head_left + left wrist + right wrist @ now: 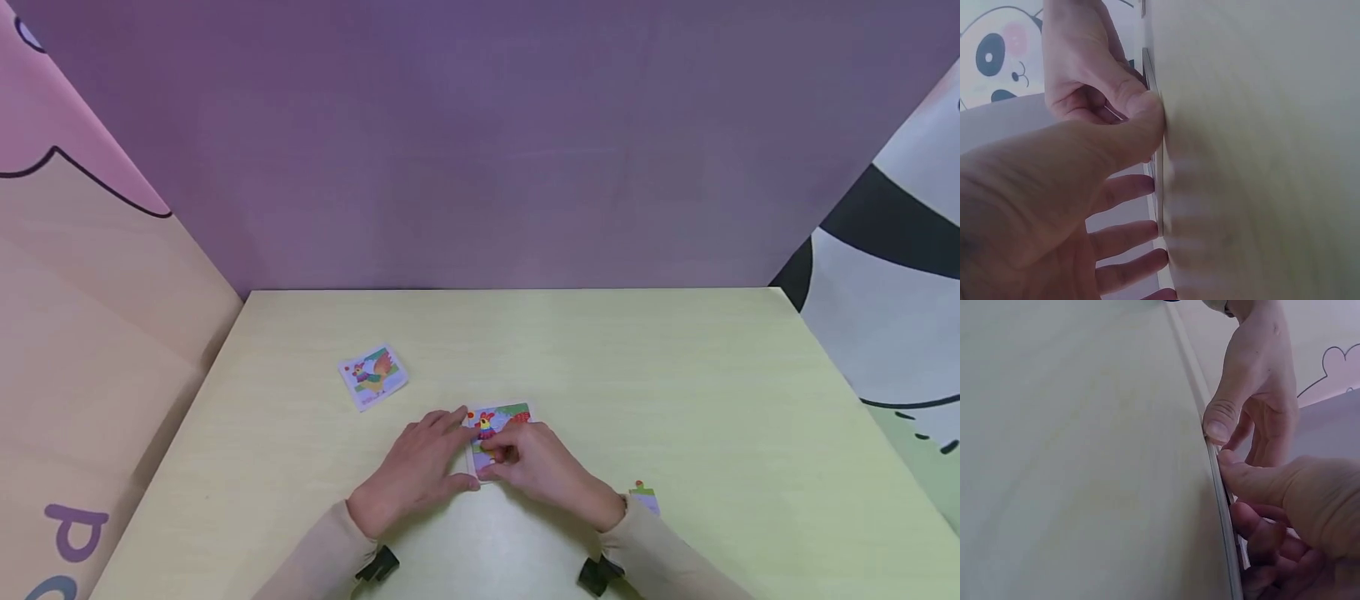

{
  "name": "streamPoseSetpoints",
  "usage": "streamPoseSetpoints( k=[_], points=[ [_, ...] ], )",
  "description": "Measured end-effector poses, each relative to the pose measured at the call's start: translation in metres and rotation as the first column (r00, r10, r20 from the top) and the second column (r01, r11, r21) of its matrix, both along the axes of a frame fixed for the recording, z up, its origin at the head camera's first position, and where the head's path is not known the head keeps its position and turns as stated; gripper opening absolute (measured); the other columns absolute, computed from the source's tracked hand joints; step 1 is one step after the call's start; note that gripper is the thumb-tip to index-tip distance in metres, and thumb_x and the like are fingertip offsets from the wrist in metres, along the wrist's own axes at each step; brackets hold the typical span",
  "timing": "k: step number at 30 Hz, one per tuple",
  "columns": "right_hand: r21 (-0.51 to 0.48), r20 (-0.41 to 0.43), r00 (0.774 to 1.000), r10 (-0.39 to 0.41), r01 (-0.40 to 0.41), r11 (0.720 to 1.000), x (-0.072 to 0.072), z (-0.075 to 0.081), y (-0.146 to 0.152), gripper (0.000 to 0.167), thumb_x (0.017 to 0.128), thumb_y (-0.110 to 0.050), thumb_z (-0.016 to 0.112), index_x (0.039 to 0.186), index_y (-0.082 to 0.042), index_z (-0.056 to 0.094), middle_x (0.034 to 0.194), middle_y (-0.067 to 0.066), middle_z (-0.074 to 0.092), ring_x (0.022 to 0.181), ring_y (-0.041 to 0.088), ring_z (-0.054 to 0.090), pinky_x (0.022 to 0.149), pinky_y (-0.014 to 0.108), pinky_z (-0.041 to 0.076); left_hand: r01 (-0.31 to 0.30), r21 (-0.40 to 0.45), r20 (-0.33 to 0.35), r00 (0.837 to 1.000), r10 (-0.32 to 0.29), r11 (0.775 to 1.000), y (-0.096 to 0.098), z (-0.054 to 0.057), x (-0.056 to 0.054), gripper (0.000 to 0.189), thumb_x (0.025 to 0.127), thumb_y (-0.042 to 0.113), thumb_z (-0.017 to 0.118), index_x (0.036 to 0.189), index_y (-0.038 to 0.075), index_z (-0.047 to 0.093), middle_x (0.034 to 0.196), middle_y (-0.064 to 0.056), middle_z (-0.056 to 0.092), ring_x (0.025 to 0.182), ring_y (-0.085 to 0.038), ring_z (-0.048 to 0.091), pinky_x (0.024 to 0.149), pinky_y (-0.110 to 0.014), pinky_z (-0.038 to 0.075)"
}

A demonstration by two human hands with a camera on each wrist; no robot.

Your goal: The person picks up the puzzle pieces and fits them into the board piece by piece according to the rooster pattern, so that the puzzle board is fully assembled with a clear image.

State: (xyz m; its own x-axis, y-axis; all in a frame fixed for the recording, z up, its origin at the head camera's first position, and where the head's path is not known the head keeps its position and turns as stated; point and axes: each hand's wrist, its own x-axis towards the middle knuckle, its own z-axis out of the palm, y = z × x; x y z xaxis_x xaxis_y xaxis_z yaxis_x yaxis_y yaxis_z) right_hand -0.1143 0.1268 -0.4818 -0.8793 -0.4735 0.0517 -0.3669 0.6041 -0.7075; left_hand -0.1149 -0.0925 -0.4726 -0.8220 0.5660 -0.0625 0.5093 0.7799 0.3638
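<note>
A small picture puzzle with a white border and a colourful rooster lies flat before me in the head view. My left hand rests at its left side, fingers extended and thumb by the near corner. From the right, my right hand reaches over it, with curled fingers and thumb gripping at its lower part. The fingers hide much of the picture, so a separate loose piece cannot be made out. In the left wrist view the left thumb touches the board's edge; the right thumb is on that edge in the right wrist view.
A second square picture card with a bird lies tilted farther back on the left. A small coloured puzzle piece lies partly behind the right sleeve. The pale wooden table meets a purple wall at the back.
</note>
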Motion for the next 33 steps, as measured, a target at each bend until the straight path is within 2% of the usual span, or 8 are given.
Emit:
streamPoseSetpoints(
  k=[7, 10, 14, 21, 24, 27, 30, 33],
  points=[
    [0.043, -0.028, 0.998, -0.049, 0.05, 0.998, 0.005, 0.004, 0.001, 0.02, 0.08, -0.022, 0.094, 0.093, -0.01, 0.086, 0.078, -0.008, 0.074, 0.067, -0.006, 0.051, 0.061, 0.016, 0.046, 0.026, -0.031, -0.058, 0.998, -0.028, 0.999, 0.003, 0.003, 0.003, 0.067, 0.089, 0.047, 0.084, 0.145, 0.015, 0.067, 0.16, -0.011, 0.056, 0.143, -0.034, 0.055, 0.108, -0.055, 0.053],
    [0.091, -0.048, 0.999, 0.009, -0.004, 0.996, 0.005, 0.008, 0.004, 0.022, 0.084, -0.025, 0.091, 0.099, -0.009, 0.087, 0.081, -0.007, 0.072, 0.07, -0.003, 0.05, 0.062, 0.017, 0.045, 0.036, -0.063, -0.069, 0.997, -0.04, 0.997, 0.004, 0.003, 0.004, 0.068, 0.091, 0.049, 0.082, 0.148, 0.016, 0.065, 0.161, -0.008, 0.055, 0.143, -0.033, 0.055, 0.108, -0.054, 0.053],
    [0.125, 0.008, 0.997, 0.073, -0.073, 0.99, 0.002, 0.012, 0.012, 0.023, 0.09, -0.024, 0.086, 0.107, -0.009, 0.086, 0.086, -0.006, 0.075, 0.072, -0.001, 0.052, 0.064, 0.018, 0.046, 0.031, -0.092, -0.04, 0.999, -0.035, 0.995, 0.005, 0.002, 0.005, 0.07, 0.093, 0.051, 0.079, 0.15, 0.015, 0.062, 0.164, -0.006, 0.053, 0.146, -0.033, 0.052, 0.112, -0.055, 0.051],
    [0.038, 0.087, 0.995, 0.047, -0.05, 0.998, -0.002, 0.01, 0.013, 0.022, 0.09, -0.022, 0.087, 0.107, -0.008, 0.086, 0.095, 0.001, 0.083, 0.078, 0.0, 0.063, 0.067, 0.017, 0.053, 0.031, -0.112, -0.029, 0.999, -0.034, 0.993, 0.003, 0.003, 0.005, 0.07, 0.096, 0.052, 0.076, 0.152, 0.013, 0.06, 0.164, -0.005, 0.052, 0.147, -0.031, 0.052, 0.114, -0.054, 0.05],
    [-0.018, 0.061, 0.997, 0.045, -0.044, 0.999, -0.009, 0.014, 0.02, 0.018, 0.093, -0.02, 0.084, 0.107, -0.009, 0.086, 0.096, 0.001, 0.083, 0.077, -0.001, 0.062, 0.068, 0.017, 0.054, 0.032, -0.077, -0.04, 0.999, -0.035, 0.997, 0.002, 0.004, 0.004, 0.068, 0.099, 0.053, 0.072, 0.152, 0.012, 0.06, 0.163, -0.006, 0.054, 0.146, -0.031, 0.053, 0.113, -0.054, 0.05],
    [-0.041, 0.024, 0.999, 0.037, -0.036, 0.999, -0.016, 0.027, 0.042, 0.014, 0.096, -0.019, 0.081, 0.105, -0.009, 0.086, 0.093, -0.002, 0.081, 0.069, 0.0, 0.056, 0.063, 0.017, 0.05, 0.028, -0.043, -0.042, 0.999, -0.03, 0.999, 0.005, 0.002, 0.003, 0.063, 0.101, 0.05, 0.07, 0.15, 0.012, 0.061, 0.162, -0.006, 0.055, 0.145, -0.03, 0.054, 0.111, -0.053, 0.051],
    [0.018, 0.112, 0.993, 0.035, -0.038, 0.999, -0.015, 0.045, 0.071, 0.007, 0.094, -0.022, 0.083, 0.096, -0.016, 0.085, 0.086, -0.006, 0.077, 0.064, 0.004, 0.053, 0.057, 0.019, 0.045, 0.014, -0.02, -0.027, 1.0, -0.014, 1.0, 0.008, 0.0, 0.004, 0.058, 0.103, 0.046, 0.068, 0.149, 0.012, 0.063, 0.161, -0.006, 0.055, 0.143, -0.029, 0.054, 0.111, -0.053, 0.051],
    [0.096, 0.288, 0.954, 0.083, -0.115, 0.989, -0.006, 0.051, 0.097, 0.012, 0.085, -0.023, 0.09, 0.089, -0.019, 0.079, 0.076, -0.008, 0.068, 0.065, 0.005, 0.055, 0.06, 0.021, 0.046, -0.006, 0.002, -0.022, 1.0, 0.007, 1.0, 0.009, -0.002, 0.004, 0.052, 0.104, 0.043, 0.067, 0.146, 0.012, 0.065, 0.159, -0.006, 0.057, 0.142, -0.028, 0.055, 0.11, -0.052, 0.051]
  ],
)
